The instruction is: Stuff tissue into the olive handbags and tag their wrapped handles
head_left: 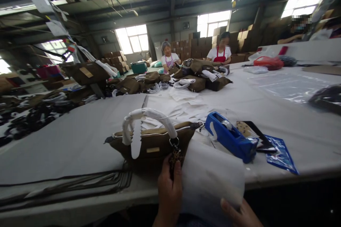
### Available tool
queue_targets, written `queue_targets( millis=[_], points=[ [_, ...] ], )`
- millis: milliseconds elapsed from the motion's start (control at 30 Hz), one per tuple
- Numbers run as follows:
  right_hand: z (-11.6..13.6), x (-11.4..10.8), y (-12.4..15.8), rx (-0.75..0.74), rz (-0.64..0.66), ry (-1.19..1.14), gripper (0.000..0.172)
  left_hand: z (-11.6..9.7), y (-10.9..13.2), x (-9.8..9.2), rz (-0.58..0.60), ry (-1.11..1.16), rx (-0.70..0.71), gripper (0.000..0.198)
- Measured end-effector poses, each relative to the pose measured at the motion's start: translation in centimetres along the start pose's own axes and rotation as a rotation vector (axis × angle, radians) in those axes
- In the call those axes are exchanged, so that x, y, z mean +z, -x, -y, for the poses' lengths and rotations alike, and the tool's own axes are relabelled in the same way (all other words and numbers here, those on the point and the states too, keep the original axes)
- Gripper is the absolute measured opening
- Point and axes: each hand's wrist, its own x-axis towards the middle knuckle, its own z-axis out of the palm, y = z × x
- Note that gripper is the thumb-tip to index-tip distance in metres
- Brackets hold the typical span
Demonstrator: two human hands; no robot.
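Observation:
A brown handbag [149,145] with white-wrapped handles [146,117] stands upright near the front edge of the grey table [80,138]. My left hand [168,191] is closed on the bag's right lower side, next to a leopard-print charm [176,156] hanging from a ring. A sheet of white foam wrap [210,177] covers the bag's right end. My right hand [239,214] holds the lower edge of that sheet, its fingers curled under it and mostly hidden.
A blue tape dispenser [230,137] lies right of the bag, beside a blue plastic packet [281,156]. More brown bags [197,78] are piled mid-table. Two people sit at the far end, another at the far right. Dark straps [80,182] lie along the front left.

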Motion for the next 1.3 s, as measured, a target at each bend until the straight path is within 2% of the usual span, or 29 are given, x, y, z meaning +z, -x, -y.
queue_targets(
  millis=[67,133,200,333,500,700,767,833,967,1033,1100,1200,1300],
  points=[
    [0.9,0.4,-0.6,0.045,-0.009,-0.166,0.062,-0.4,-0.1,-0.8,0.045,0.043,-0.041,0.043],
    [1.7,0.3,-1.2,0.076,0.007,-0.177,0.058,-1.0,-0.2,-1.9,0.099,0.093,-0.111,0.043],
    [2.0,0.0,-1.6,0.056,0.052,-0.058,0.055,-1.7,-0.3,-3.2,0.131,0.132,-0.178,0.043],
    [1.5,0.0,-1.7,0.046,0.272,0.170,0.052,-3.4,-0.2,-4.7,0.185,0.284,-0.292,0.044],
    [0.8,2.7,-2.3,0.073,0.413,0.098,0.053,-4.3,0.8,-3.9,0.238,0.495,-0.431,0.049],
    [4.1,6.1,-3.9,-0.085,0.577,0.144,0.040,-2.9,1.5,-2.6,0.217,0.592,-0.491,0.045],
    [5.1,6.7,-4.1,-0.076,0.565,0.121,0.044,-2.2,1.4,-2.4,0.181,0.614,-0.497,0.044],
    [5.4,7.0,-4.2,-0.042,0.505,0.102,0.049,-1.5,1.2,-2.3,0.094,0.659,-0.525,0.043],
    [4.9,7.5,-4.0,-0.001,0.353,0.059,0.058,-0.5,1.4,-1.7,-0.058,0.895,-0.693,0.042],
    [5.0,8.2,-3.8,-0.060,0.245,0.101,0.057,-0.3,1.8,-1.3,-0.055,1.016,-0.758,0.041],
    [5.3,9.0,-3.6,-0.148,0.195,0.158,0.052,-0.4,2.2,-0.9,-0.027,1.085,-0.741,0.038],
    [6.0,10.1,-3.4,-0.198,0.233,0.144,0.046,-0.2,2.7,-0.5,0.031,1.123,-0.681,0.034],
    [6.1,10.6,-3.2,-0.156,0.217,0.090,0.048,0.5,3.0,-0.5,0.072,1.133,-0.666,0.032]
  ],
)
